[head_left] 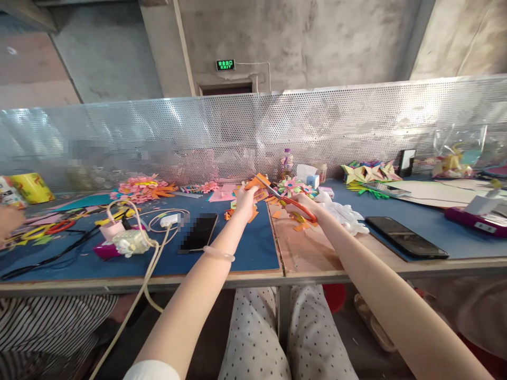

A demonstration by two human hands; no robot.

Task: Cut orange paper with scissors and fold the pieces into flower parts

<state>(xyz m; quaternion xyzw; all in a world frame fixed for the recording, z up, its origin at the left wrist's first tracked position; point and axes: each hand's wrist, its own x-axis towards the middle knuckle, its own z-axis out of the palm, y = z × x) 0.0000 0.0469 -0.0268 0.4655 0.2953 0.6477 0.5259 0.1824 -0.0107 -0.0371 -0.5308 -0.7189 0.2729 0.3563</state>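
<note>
My left hand (246, 201) is closed on a piece of orange paper (257, 181), held up above the table. In my right hand (304, 203) is a pair of scissors (298, 206) with orange handles, my fingers wrapped round them. The blades point up and left, their tips at the orange paper; whether they are cutting into it I cannot tell. Orange paper scraps (301, 227) lie under both hands. Just behind the scissors sits a paper flower (292, 186) in pink and green.
A black phone (200, 232) lies left, another phone (406, 236) right. Pink paper flowers (140, 187), a power strip (106, 250) with cables and crumpled white plastic (346, 214) surround my hands. A perforated metal screen (222, 137) borders the table's back. Someone's hand (8, 221) shows far left.
</note>
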